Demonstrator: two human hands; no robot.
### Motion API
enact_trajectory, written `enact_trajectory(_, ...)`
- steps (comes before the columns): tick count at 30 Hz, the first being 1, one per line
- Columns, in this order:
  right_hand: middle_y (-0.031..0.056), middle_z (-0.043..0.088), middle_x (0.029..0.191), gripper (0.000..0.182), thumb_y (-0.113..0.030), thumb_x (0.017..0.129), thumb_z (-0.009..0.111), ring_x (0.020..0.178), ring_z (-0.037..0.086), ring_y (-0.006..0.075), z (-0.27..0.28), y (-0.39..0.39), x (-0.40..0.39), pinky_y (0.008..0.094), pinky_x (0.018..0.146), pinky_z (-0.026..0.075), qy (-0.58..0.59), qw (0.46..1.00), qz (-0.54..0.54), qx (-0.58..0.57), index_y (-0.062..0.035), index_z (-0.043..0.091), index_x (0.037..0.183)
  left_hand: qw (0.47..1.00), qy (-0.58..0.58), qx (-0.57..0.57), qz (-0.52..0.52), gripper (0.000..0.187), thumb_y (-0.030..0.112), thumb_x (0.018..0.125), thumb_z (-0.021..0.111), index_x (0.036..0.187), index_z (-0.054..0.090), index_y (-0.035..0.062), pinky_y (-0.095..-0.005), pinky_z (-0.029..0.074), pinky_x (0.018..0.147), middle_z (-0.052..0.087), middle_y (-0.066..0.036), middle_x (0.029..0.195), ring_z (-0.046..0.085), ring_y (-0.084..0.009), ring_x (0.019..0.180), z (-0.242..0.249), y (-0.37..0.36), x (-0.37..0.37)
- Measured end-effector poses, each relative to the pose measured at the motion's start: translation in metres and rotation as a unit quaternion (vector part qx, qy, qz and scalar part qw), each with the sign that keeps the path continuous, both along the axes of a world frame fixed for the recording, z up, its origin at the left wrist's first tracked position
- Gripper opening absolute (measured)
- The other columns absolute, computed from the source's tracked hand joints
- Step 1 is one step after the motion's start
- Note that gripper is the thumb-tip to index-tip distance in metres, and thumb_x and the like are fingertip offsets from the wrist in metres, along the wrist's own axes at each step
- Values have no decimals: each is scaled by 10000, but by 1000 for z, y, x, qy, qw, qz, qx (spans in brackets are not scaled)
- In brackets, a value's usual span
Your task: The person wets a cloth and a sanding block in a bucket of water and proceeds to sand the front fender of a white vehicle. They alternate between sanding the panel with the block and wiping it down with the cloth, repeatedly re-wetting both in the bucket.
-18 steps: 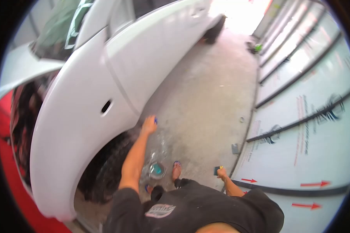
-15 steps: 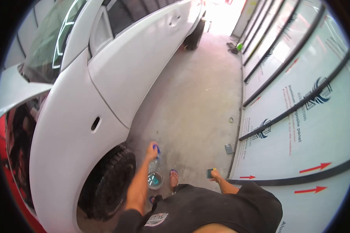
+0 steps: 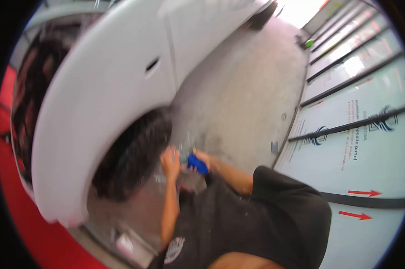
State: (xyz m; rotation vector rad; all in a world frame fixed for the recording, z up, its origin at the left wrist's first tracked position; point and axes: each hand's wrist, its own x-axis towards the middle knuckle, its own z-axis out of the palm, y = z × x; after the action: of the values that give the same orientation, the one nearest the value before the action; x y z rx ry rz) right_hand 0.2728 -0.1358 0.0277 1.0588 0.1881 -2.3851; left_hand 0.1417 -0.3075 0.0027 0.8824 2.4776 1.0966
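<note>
My two hands are close together in front of my body, low beside the front tyre. My left hand (image 3: 170,162) has its fingers closed at the edge of a small, flat grey-green piece (image 3: 184,158), blurred and like a sanding sheet. My right hand (image 3: 204,161) is closed around a bright blue, crumpled-looking thing (image 3: 198,164), perhaps a cloth. A yellow bit shows at its top. Blur hides exactly which fingers touch the grey-green piece. To the left stands a matte white car body (image 3: 108,76), its front wheel's dark tyre (image 3: 135,157) under the arch.
A panelled wall (image 3: 337,139) with dark bars and red arrows runs along the right. On the concrete floor (image 3: 243,85) lie a grey square sheet (image 3: 274,147) and a small ring (image 3: 283,116). A green-and-dark item (image 3: 309,43) sits farther back. Red covering (image 3: 36,228) is at lower left.
My hands have come together from well apart. The blue thing, earlier at my left hand, is now at my right. The view has shifted toward the front wheel, and the bucket is no longer clearly visible.
</note>
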Motion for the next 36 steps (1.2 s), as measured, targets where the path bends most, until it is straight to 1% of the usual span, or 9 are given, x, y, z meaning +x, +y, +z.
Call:
enact_trajectory(1,208,731,1100,645,-585,1102,314,685,635,196,-29,-13,2,285,531,531,100,993,56,-20,-31,621,1225,991,-87,98,32,610,345,1008,702,1530,533,79,-417,427,1154,583,-210,1484,587,-309,1327,12,-15,-7)
enact_trajectory(4,169,702,1189,551,-458,1075,469,691,611,171,-45,-41,-19,288,505,505,150,910,311,-228,-18,576,1388,752,-638,100,-134,640,320,1076,629,1628,400,90,-346,476,1102,552,-91,1535,571,-176,1330,18,-61,-33)
enact_trajectory(8,149,726,1103,533,-408,1066,474,678,618,177,-45,-72,-22,278,502,498,182,904,374,-97,-14,572,1411,647,-747,58,-146,524,290,1116,545,1578,473,54,-320,574,950,608,-55,1445,651,-146,1177,11,-85,-28)
enact_trajectory(13,160,716,1274,469,-373,1069,489,734,660,169,-64,-55,-3,317,586,545,120,949,270,109,-45,601,1384,669,-743,6,1,453,193,1122,500,1563,480,92,-354,602,926,596,-83,1447,647,-234,1217,-48,-93,-26)
enact_trajectory(16,171,735,1243,455,-413,1038,528,868,736,237,-226,-61,-2,377,730,598,-14,948,117,295,-60,658,1293,709,-697,-45,101,494,117,1086,490,1578,439,114,-343,584,906,565,-127,1461,626,-265,1231,-132,-50,14)
enact_trajectory(18,244,712,1281,495,-417,1015,531,976,745,346,-352,-73,2,465,891,576,-62,836,161,522,-9,691,1245,758,-645,-55,83,494,67,1030,500,1522,479,102,-332,557,886,596,-143,1390,634,-256,1164,-249,-25,30)
enact_trajectory(21,274,688,1304,521,-426,1010,522,1110,710,416,-482,-55,-1,493,1013,507,-8,856,180,484,-10,700,1269,859,-488,-157,11,430,74,951,526,1380,555,80,-343,526,879,686,-109,1150,644,-224,1001,-407,10,29)
enact_trajectory(25,296,611,1429,741,-545,1026,510,1364,573,410,-575,-51,-26,429,1120,445,-178,837,209,473,51,527,1465,903,-379,-200,27,332,170,981,600,1299,594,75,-453,538,930,729,-209,1142,704,-357,1074,-549,30,37)
enact_trajectory(36,276,617,1431,790,-558,945,641,1378,562,418,-700,-67,-22,451,1141,427,-151,843,244,456,4,527,1489,911,-250,-327,4,311,225,996,551,1075,726,-20,-540,579,856,732,-301,1107,714,-471,1042,-660,14,51)
